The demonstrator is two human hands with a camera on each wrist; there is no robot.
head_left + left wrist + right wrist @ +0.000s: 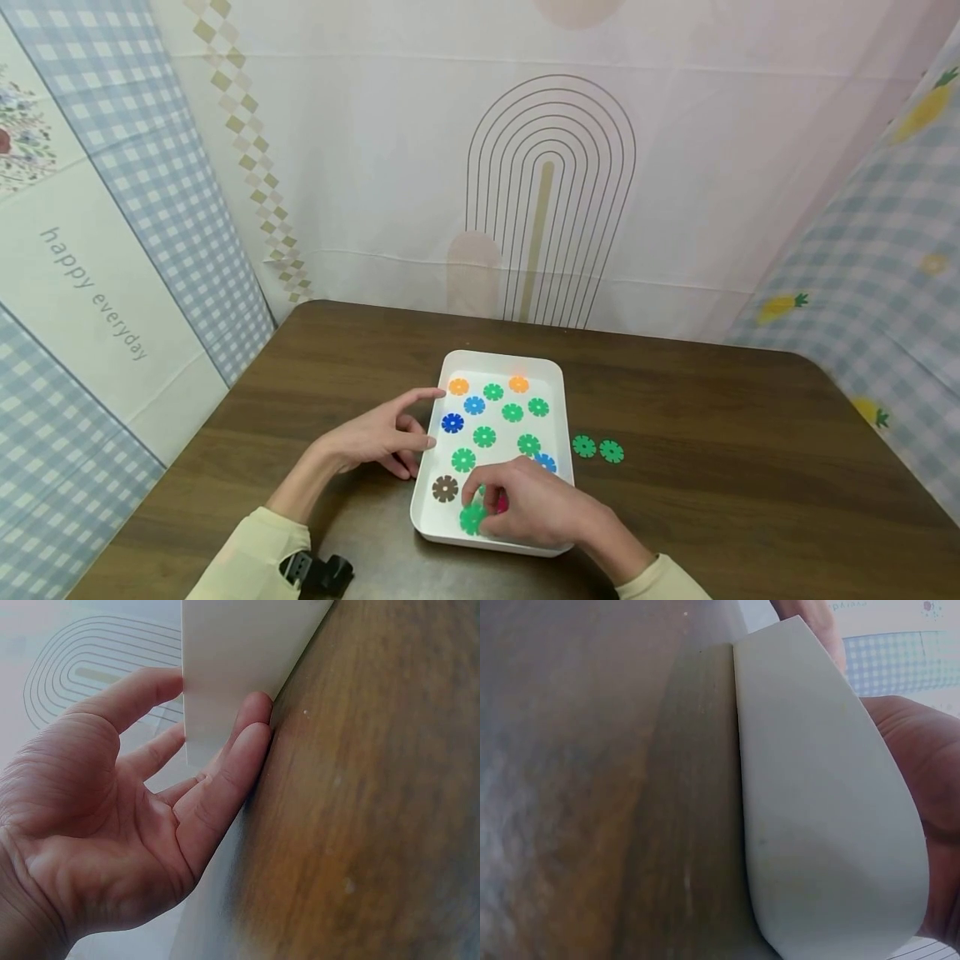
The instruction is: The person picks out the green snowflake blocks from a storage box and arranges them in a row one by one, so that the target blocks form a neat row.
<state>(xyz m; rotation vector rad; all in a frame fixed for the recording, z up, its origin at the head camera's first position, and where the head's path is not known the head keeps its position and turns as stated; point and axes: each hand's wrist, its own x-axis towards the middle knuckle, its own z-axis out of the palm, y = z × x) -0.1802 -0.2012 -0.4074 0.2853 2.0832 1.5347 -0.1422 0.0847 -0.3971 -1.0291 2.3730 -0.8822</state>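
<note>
A white tray lies on the wooden table, holding several snowflake-shaped interlocking discs, among them an orange disc, a dark blue disc and a brown disc. Inside its near end, my right hand pinches a green disc between thumb and forefinger. Part of a red disc shows under that hand; the rest is covered. My left hand touches the tray's left side with extended fingers. In the left wrist view, fingertips rest against the outer wall. The tray wall hides the right fingers in the right wrist view.
Two more green discs, one beside the other, lie on the table right of the tray. A patterned cloth hangs behind the table's back edge. Checked cloths flank both sides.
</note>
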